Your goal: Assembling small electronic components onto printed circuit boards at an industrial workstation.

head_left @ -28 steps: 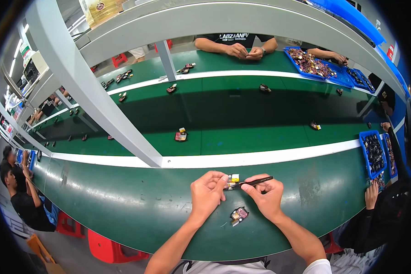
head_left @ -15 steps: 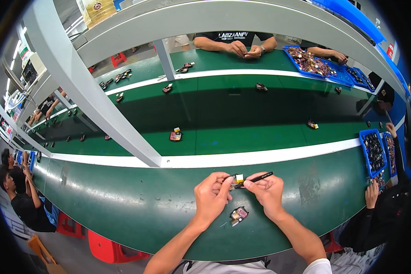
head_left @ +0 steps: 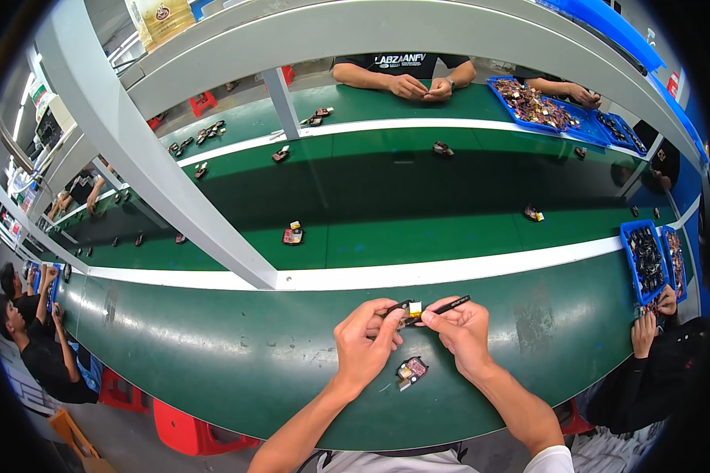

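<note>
My left hand [head_left: 361, 335] is closed on a small electronic assembly [head_left: 415, 308] with a black casing and a white and yellow part; the fingers partly cover it. In my right hand [head_left: 464, 337] is a slim black pen-shaped tool [head_left: 455, 303], pinched between thumb and fingers. Its back end points up to the right, while its tip reaches the assembly and is hidden there. Just below my hands, a second assembly [head_left: 411, 373] with a reddish board and a black rim lies on the green worktable [head_left: 237, 363].
Beyond a white rail [head_left: 450, 264], a green conveyor belt [head_left: 402, 229] carries several scattered assemblies. A grey post [head_left: 158, 158] slants up at the left. Blue trays of parts [head_left: 625, 236] stand at the right beside a co-worker's hands [head_left: 644, 335]. Another person sits across the belt.
Assemblies on the belt have shifted slightly left. The co-worker at the right has brought both hands together by the tray. My own hands have barely moved.
</note>
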The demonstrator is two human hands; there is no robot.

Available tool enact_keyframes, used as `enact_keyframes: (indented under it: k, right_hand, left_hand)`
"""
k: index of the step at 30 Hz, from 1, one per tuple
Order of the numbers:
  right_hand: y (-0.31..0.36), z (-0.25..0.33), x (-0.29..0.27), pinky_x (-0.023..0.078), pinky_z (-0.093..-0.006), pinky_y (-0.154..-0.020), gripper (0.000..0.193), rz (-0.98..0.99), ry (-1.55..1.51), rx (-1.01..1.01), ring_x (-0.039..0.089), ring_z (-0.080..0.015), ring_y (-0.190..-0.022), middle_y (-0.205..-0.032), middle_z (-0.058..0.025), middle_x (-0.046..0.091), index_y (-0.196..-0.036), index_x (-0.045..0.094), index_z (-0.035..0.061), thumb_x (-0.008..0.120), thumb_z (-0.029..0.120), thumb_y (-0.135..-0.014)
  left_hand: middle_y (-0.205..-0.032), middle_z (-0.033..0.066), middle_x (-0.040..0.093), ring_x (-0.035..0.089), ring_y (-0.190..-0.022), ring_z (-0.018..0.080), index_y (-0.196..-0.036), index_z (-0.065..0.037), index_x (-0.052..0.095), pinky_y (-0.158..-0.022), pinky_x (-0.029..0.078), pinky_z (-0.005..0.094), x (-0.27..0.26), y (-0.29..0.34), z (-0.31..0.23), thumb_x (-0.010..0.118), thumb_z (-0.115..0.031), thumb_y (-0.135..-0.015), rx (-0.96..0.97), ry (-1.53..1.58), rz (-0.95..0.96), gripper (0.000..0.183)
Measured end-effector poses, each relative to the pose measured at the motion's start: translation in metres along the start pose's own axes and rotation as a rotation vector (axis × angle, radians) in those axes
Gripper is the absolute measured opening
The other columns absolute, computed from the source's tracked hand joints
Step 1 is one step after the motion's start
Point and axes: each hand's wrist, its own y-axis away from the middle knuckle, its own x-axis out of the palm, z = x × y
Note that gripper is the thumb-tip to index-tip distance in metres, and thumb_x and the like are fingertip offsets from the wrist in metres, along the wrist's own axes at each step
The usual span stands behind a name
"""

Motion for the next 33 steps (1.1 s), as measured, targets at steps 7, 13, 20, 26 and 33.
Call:
enact_keyframes:
  k: [7,13,20,26,33]
  right_hand:
    - [-0.003,-0.015,0.003,0.033,-0.0185,-0.045,0.011,-0.039,-0.005,-0.212,0.051,-0.0017,-0.053,-0.084,-0.0136,0.075,-0.096,0.067,-0.0024,0.075,-0.004,-0.088]
    - [-0.003,-0.011,-0.005,0.040,-0.0172,-0.052,0.011,0.026,0.154,-0.372,0.054,-0.0005,-0.061,-0.084,-0.0106,0.074,-0.095,0.066,-0.0030,0.073,-0.008,-0.088]
    - [-0.004,-0.014,-0.008,0.037,-0.0158,-0.051,0.010,0.048,0.225,-0.452,0.051,0.0014,-0.060,-0.089,-0.0151,0.076,-0.091,0.066,-0.0029,0.075,-0.006,-0.087]
    - [-0.003,-0.012,-0.008,0.035,-0.0162,-0.049,0.011,0.042,0.318,-0.495,0.049,0.0013,-0.056,-0.086,-0.0107,0.076,-0.090,0.068,-0.0027,0.078,-0.006,-0.085]
    - [-0.004,-0.011,-0.008,0.034,-0.0171,-0.049,0.012,0.052,0.261,-0.447,0.048,0.0013,-0.055,-0.081,-0.0069,0.073,-0.090,0.069,-0.0031,0.079,-0.006,-0.084]
  left_hand:
    - [-0.079,0.0127,0.072,0.069,-0.058,0.0154,-0.109,0.009,0.066,-0.047,0.054,0.0253,-0.004,-0.002,0.002,0.066,-0.002,-0.097,-0.074,0.030,0.033,0.016]
    - [-0.086,0.0154,0.071,0.069,-0.058,0.0197,-0.108,0.010,0.066,-0.045,0.055,0.0267,-0.015,-0.010,0.005,0.064,-0.011,-0.101,-0.347,0.360,0.173,0.023]
    - [-0.087,0.0152,0.070,0.069,-0.058,0.0200,-0.109,0.010,0.066,-0.044,0.055,0.0268,-0.015,-0.010,0.005,0.065,-0.013,-0.101,-0.363,0.389,0.192,0.024]
    - [-0.086,0.0149,0.070,0.069,-0.058,0.0193,-0.110,0.010,0.066,-0.044,0.054,0.0261,-0.015,-0.011,0.004,0.065,-0.011,-0.100,-0.360,0.368,0.196,0.023]
    - [-0.080,0.0114,0.070,0.068,-0.059,0.0145,-0.110,0.008,0.068,-0.047,0.053,0.0249,-0.014,-0.008,0.002,0.065,-0.007,-0.100,-0.338,0.345,0.216,0.018]
